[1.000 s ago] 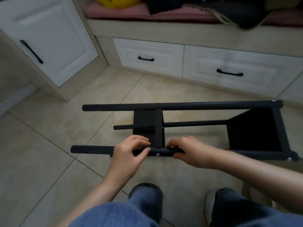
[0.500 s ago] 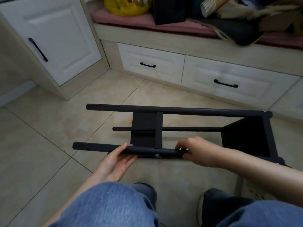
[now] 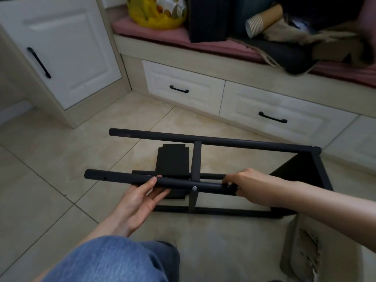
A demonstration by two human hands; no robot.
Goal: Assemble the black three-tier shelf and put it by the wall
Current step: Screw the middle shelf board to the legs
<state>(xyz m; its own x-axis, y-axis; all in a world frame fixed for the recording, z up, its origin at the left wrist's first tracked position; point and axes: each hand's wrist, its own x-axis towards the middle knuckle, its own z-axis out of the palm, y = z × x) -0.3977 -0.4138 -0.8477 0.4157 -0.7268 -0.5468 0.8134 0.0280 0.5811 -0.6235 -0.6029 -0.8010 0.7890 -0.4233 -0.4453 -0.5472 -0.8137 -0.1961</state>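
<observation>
The black shelf frame (image 3: 223, 142) lies on its side on the tiled floor, its long tubes running left to right. One black panel (image 3: 173, 159) sits mid-frame and a second panel (image 3: 301, 171) closes the right end. My left hand (image 3: 138, 200) is under the near tube (image 3: 122, 179), palm up, fingers straight and touching it. My right hand (image 3: 252, 188) grips the same tube further right, fingers curled round it. A silver screw head (image 3: 195, 188) shows on the tube between my hands.
White drawers (image 3: 264, 117) under a bench stand right behind the frame, and a white cabinet door (image 3: 61, 49) is at far left. The bench carries a yellow bag (image 3: 154, 15), paper cups (image 3: 262, 21) and dark items. My knee (image 3: 114, 261) is below; a flat grey piece (image 3: 301, 253) lies at lower right.
My left hand let go of its grip on the near tube and turned palm up beneath it. The near side of the frame has risen off the floor. The view tilted up.
</observation>
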